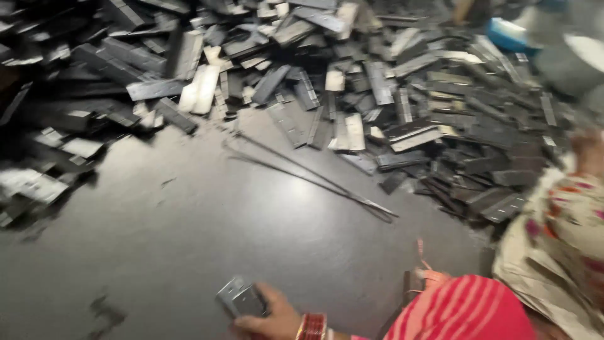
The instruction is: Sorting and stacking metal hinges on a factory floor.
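Metal bracket piece (240, 298), small and grey, sits low in the shot on the dark floor (189, 226), right near the bottom edge. One hand (272, 318) has it, fingers (269, 291) curled around the right side of the piece, so it's a grasp, not a loose touch. Can't say for sure which hand that is from this angle, but it comes in from the person's side with red bangles (313, 327) on the wrist, and I'm reading it as the left. The other hand doesn't show anywhere.

Past the bracket, the floor is bare and shiny for a stretch, then two long thin rods (308, 176) lie across it on a slant, well apart from the hand. Behind those is a huge heap of flat metal strips (377, 94), grey and black, with a few pale ones mixed in, running along the whole top and wrapping down the left side. Bright red striped cloth (465, 311) fills the bottom right, with patterned beige fabric (560, 245) beside it. Something blue (506, 33) sits at the top right, blurry.
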